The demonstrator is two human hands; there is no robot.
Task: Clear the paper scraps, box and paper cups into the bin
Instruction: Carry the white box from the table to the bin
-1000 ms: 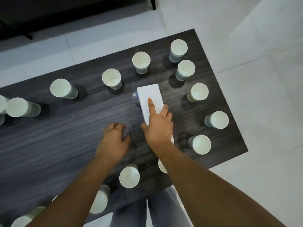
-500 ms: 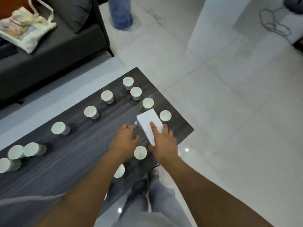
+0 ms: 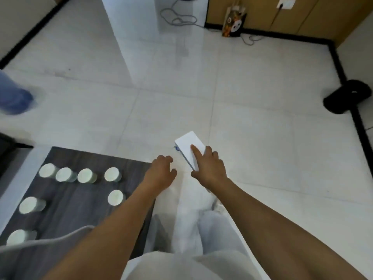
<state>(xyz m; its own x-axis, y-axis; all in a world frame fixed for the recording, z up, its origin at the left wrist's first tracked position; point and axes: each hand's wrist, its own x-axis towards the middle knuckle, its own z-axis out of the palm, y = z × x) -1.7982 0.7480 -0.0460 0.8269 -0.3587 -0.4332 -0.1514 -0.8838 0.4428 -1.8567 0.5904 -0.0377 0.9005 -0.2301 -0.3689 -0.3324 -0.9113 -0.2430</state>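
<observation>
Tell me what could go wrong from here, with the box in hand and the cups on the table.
1. The right hand grips only one end of the white box, index finger laid flat on top, so it could tip out over the floor.
2. The black bin stands far off at the right wall; a throw from here would likely miss.
3. The left hand hangs curled near the table corner and could knock the paper cups.

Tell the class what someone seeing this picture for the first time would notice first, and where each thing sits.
The eye lands first on the white box gripped in the right hand, held out over the pale tiled floor at centre frame. Next come the paper cups standing on the dark table at lower left. A black bin sits by the wall at far right.
</observation>
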